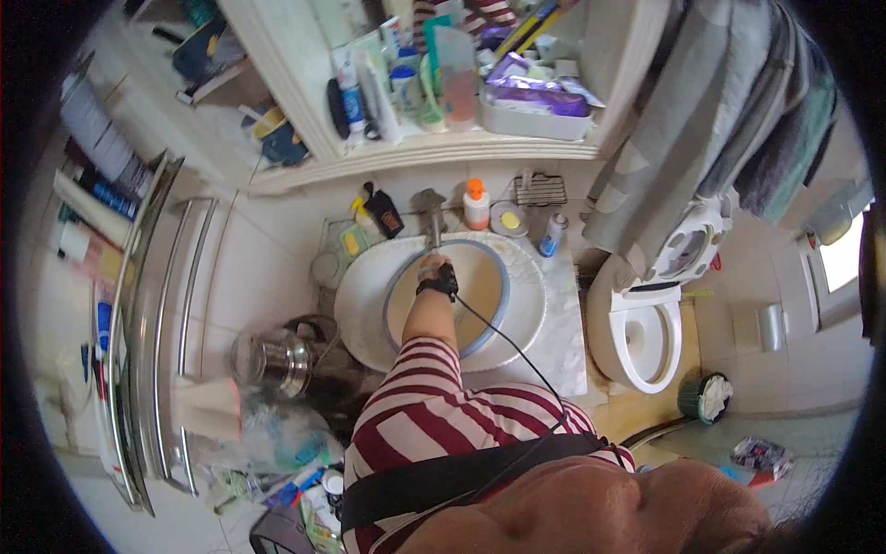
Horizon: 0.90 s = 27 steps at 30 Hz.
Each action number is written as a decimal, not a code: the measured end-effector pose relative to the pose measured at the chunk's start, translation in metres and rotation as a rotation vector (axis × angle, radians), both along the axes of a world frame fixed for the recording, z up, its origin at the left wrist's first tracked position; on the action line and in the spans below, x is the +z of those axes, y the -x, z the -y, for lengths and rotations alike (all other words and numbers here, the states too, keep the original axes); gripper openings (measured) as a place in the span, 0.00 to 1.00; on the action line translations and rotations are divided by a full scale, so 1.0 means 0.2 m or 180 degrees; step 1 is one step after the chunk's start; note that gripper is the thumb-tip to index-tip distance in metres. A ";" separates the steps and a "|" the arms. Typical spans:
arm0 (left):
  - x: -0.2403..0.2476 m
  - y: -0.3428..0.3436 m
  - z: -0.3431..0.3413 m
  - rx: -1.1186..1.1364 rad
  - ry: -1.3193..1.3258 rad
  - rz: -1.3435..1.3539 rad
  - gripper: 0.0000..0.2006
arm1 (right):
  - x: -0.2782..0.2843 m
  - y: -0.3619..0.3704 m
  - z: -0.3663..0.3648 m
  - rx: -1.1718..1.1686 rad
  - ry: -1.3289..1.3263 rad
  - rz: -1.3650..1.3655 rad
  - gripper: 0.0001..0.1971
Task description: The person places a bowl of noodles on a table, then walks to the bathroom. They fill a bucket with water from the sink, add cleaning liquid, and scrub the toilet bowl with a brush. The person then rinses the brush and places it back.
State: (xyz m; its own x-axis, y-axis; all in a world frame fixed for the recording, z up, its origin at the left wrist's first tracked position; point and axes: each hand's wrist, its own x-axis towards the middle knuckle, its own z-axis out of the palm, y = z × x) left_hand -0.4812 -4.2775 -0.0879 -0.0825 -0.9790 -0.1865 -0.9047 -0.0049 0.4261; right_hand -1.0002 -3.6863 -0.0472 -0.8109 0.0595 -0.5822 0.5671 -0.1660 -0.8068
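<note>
My left hand reaches over the basin, just below the spout of the metal tap. A black strap wraps the wrist, and a thin black cable runs from it back toward my body. The fingers are small and partly hidden, so their pose and anything in them cannot be made out. Under the hand, a round pale tub with a grey-blue rim sits inside the white oval washbasin. My right hand does not show.
Behind the basin stand an orange-capped bottle, a dark pump bottle, a soap dish and a spray can. Crowded shelves hang above. Right are a toilet and hanging towels; left, metal rails and a steel pot.
</note>
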 end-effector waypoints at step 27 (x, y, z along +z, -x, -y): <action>-0.03 -0.15 0.00 0.3052 -0.0793 -0.6239 0.23 | -0.19 -0.17 0.18 0.0440 0.0015 0.0314 0.22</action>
